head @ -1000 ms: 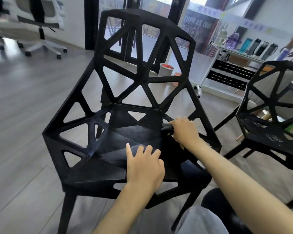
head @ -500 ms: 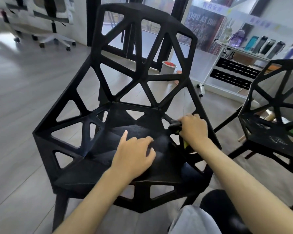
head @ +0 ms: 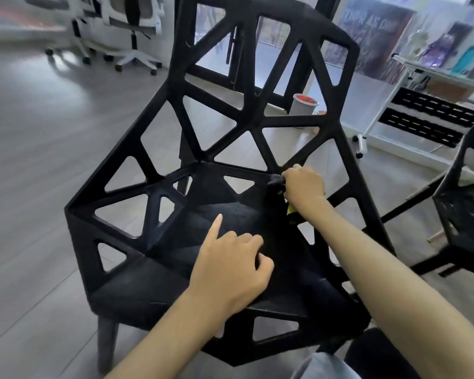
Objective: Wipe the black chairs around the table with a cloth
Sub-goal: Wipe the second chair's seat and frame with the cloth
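Dark cloth (head: 276, 180) bunched in right hand (head: 303, 187), fingers curled tight round it, pressed against rear right corner of black chair (head: 175, 233) seat. Nearer, left of that grip: left hand (head: 230, 266) over seat, forefinger straight, others loosely curled, holding nothing. Second black chair (head: 465, 203) off right.

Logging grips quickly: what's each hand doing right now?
Left hand: holds nothing, index finger out, on the chair seat.
Right hand: grips the cloth.

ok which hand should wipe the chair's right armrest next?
Right. The right hand already grips the cloth at that side of the chair; the left hand only rests on the seat.
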A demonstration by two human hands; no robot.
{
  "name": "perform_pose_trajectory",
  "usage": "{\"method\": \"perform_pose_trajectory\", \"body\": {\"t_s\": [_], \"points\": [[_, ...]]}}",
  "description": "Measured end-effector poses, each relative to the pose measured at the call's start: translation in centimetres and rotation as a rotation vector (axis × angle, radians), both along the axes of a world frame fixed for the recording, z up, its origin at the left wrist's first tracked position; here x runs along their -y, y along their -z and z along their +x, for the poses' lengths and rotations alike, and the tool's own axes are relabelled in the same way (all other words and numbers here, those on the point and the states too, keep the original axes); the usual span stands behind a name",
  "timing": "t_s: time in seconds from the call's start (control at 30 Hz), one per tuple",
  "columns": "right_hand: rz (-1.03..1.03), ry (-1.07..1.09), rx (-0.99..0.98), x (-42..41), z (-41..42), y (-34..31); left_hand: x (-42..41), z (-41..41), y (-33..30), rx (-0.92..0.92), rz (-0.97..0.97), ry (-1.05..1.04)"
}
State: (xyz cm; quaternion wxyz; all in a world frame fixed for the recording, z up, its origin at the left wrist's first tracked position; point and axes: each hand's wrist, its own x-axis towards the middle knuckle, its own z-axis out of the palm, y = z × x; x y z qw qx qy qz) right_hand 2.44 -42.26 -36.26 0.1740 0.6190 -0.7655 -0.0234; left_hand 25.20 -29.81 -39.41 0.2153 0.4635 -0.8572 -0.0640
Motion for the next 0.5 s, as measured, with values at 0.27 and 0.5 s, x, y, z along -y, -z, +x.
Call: {"method": "perform_pose_trajectory", "body": {"t_s": [0.27, 0.5], "points": [[-0.077, 0.034, 0.005, -2.8, -1.1, 0.1, -0.8, -0.6, 0.9, -0.065, -0.019, -0.005], [-0.051, 0.073, 0.119, 3.3, 1.4, 1.1, -1.4, -0.5, 1.1, -0.059, 0.002, -0.013]]}}
